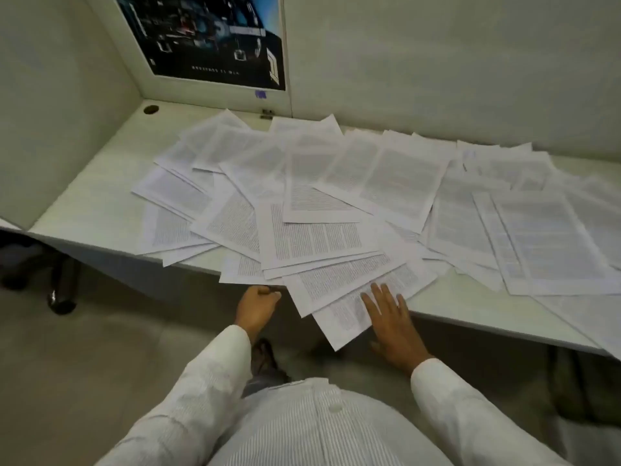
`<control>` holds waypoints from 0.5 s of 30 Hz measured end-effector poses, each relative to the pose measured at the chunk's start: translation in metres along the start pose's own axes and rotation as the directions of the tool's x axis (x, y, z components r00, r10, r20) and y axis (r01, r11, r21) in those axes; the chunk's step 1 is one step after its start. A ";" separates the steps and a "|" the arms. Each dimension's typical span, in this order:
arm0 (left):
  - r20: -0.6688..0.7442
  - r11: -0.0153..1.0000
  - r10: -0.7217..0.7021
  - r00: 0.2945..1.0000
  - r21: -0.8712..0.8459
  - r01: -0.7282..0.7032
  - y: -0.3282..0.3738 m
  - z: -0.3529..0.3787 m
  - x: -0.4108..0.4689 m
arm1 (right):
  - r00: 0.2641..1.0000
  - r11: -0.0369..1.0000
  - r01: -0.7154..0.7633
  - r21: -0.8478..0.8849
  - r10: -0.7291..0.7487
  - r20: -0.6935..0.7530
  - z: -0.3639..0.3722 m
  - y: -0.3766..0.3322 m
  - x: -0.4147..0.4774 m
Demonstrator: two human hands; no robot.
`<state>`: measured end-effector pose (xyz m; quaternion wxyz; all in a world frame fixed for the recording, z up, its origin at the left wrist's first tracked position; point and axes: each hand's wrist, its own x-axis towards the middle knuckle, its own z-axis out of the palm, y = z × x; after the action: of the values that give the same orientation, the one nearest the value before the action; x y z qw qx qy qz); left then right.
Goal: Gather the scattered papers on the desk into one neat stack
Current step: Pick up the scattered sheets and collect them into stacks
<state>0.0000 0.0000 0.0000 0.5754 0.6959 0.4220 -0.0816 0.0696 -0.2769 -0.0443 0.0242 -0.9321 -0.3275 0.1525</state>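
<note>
Several printed white papers (336, 203) lie scattered and overlapping across the pale desk (94, 196), from the left middle to the far right edge. Some sheets overhang the desk's front edge. My right hand (389, 317) lies flat with straight fingers on the nearest overhanging sheet (342, 317). My left hand (257, 306) is below the desk's front edge with curled fingers, right under the edge of an overhanging sheet (240, 269); whether it pinches that sheet I cannot tell.
Partition walls close the desk at the back and left. A dark poster (208, 38) hangs on the back wall. A round cable hole (151, 109) sits in the back left corner. A chair base with castor (58, 297) stands on the floor at left.
</note>
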 end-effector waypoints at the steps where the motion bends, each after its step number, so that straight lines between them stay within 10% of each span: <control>1: 0.018 0.999 -0.037 0.999 0.007 0.037 0.002 0.000 0.005 | 0.999 0.999 -0.031 0.012 0.031 -0.039 0.001 -0.002 0.006; 15: 0.297 0.998 -0.046 0.954 0.048 0.033 0.045 -0.054 0.088 | 0.972 0.961 -0.235 0.144 0.235 0.018 -0.035 -0.079 0.105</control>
<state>0.0664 0.0910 -0.0024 0.6159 0.6790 0.3423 -0.2060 0.1096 -0.1480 -0.0281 0.0736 -0.9601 -0.2026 0.1781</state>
